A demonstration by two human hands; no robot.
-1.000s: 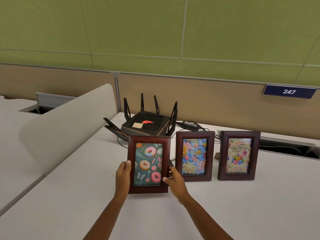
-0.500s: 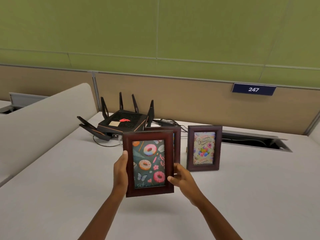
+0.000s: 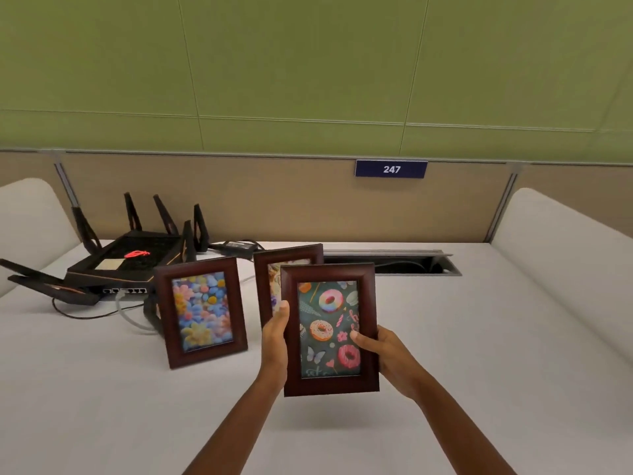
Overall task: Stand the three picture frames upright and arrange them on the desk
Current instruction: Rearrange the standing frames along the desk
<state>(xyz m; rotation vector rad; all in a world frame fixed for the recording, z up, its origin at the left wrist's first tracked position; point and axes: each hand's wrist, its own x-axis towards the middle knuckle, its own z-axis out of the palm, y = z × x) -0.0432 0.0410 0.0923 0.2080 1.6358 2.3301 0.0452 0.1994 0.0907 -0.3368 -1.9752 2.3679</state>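
I hold the doughnut picture frame (image 3: 329, 329), dark red wood, lifted off the white desk (image 3: 479, 354) in both hands. My left hand (image 3: 276, 341) grips its left edge and my right hand (image 3: 383, 354) grips its right edge. The flower picture frame (image 3: 202, 311) stands upright on the desk to the left. The birthday picture frame (image 3: 270, 272) stands behind the held frame and is mostly hidden by it.
A black router (image 3: 126, 262) with antennas and cables sits at the back left, just behind the flower frame. A power adapter (image 3: 239, 245) lies near the wall. An open cable slot (image 3: 390, 265) runs along the back. Padded dividers (image 3: 565, 269) flank the desk.
The doughnut frame has been lifted off the desk and carried to the right, from left of the flower frame to in front of the birthday frame. My view has swung right.
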